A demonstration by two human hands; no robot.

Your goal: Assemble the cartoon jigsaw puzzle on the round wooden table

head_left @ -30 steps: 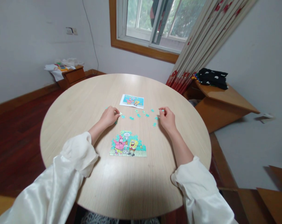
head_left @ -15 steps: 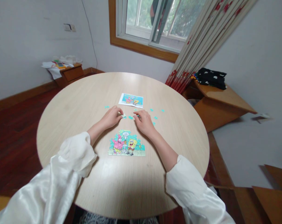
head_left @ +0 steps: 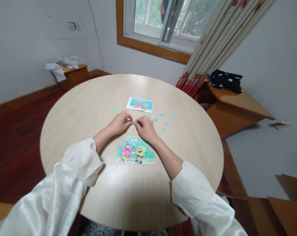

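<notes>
A partly built cartoon jigsaw [head_left: 135, 152] lies on the round wooden table [head_left: 94, 98] in front of me. Just beyond its top edge my left hand [head_left: 120, 122] and my right hand [head_left: 145, 127] meet, fingertips touching. Both are pinched on small puzzle pieces [head_left: 134, 122] held between them. Several loose turquoise pieces [head_left: 163, 122] are scattered to the right of my hands, and one lies to the left [head_left: 113, 111]. A printed reference picture [head_left: 139, 104] lies farther back.
A low wooden cabinet [head_left: 73, 75] with papers stands by the left wall. To the right a slanted wooden board [head_left: 237, 101] carries a black spotted cloth [head_left: 226, 81]. A curtain [head_left: 212, 46] hangs by the window. Dark red floor surrounds the table.
My right hand came in from the right side of the table to the middle and now meets my left hand. My left hand shifted slightly right.
</notes>
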